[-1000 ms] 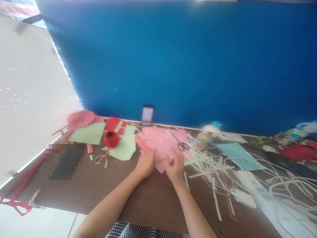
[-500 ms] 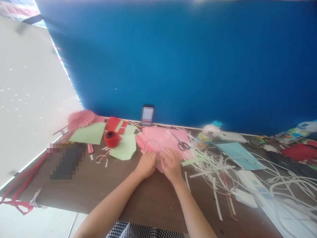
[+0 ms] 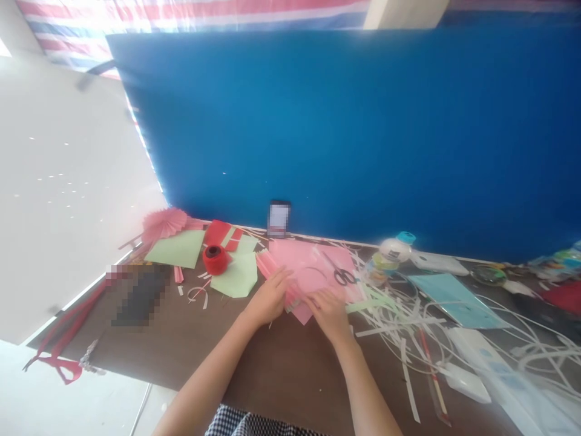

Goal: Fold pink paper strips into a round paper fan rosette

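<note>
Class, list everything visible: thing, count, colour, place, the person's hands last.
Folded paper: one, pink, centre
Large sheet: one, pink, centre
Scissors: one pair, dark-handled, on large sheet
Ribbon roll: one, red, left of centre
Sheets: several, pale green, by ribbon roll
Paper pieces: some, red, behind ribbon roll
Paper fan: one, pink, back left
Bottle: one, whitish, blue-capped, right of scissors
Paper strips: many, mostly white, right
Flat packet: one, teal, right
Pixelated items: two, partly dark, left, back
Blurry clutter: uncounted, mixed, far right
Panel: one, blue, back
Table: one, brown, beneath
Left hand: one, at the folded paper
Right hand: one, at the large sheet
</note>
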A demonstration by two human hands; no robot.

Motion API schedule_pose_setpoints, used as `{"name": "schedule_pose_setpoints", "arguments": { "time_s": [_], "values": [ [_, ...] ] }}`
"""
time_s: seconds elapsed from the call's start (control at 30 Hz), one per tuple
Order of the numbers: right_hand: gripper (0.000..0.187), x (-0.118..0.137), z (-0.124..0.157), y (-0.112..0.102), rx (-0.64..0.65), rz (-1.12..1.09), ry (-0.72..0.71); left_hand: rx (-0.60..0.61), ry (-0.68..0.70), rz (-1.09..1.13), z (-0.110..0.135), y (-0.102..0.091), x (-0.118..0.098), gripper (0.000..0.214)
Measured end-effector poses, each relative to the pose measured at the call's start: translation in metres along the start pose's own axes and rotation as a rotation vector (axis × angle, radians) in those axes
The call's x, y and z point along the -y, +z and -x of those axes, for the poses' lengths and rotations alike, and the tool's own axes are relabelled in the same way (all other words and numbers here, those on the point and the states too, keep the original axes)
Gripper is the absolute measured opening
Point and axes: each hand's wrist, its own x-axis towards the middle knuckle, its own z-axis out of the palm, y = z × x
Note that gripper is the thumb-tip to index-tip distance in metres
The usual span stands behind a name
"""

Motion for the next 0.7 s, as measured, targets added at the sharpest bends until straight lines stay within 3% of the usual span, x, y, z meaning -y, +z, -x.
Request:
{"name": "schedule_pose_setpoints", "arguments": {
  "time_s": [0.13, 0.27, 0.33, 0.43, 0.47, 0.53, 0.63, 0.7],
  "values": [
    [0.029, -0.021, 0.007, 0.001, -0.056, 0.068, 0.044, -0.217, -0.12, 0.017, 0.006, -0.046, 0.003, 0.039],
    [0.037, -0.039, 0.011, 0.008, -0.087, 0.117, 0.111, -0.368, -0.352, -0.009, 0.037, -0.096, 0.016, 0.025],
    [0.038, -0.045, 0.011, 0.012, -0.116, 0.13, 0.157, -0.477, -0.54, 0.042, 0.054, -0.109, 0.021, 0.025],
    [0.039, -0.051, 0.011, 0.015, -0.14, 0.175, 0.212, -0.604, -0.741, 0.123, 0.067, -0.108, 0.02, 0.026],
    [0.038, -0.053, 0.012, 0.014, -0.139, 0.186, 0.221, -0.578, -0.78, 0.15, 0.067, -0.104, 0.017, 0.026],
    [0.035, -0.054, 0.013, 0.01, -0.126, 0.21, 0.243, -0.41, -0.821, 0.21, 0.061, -0.09, 0.01, 0.025],
    [0.03, -0.049, 0.013, 0.002, -0.073, 0.314, 0.344, -0.14, -0.8, 0.222, 0.045, -0.063, 0.0, 0.026],
    [0.028, -0.038, 0.011, 0.001, 0.0, 0.367, 0.41, -0.037, -0.782, 0.172, 0.035, -0.045, -0.002, 0.025]
  ]
}}
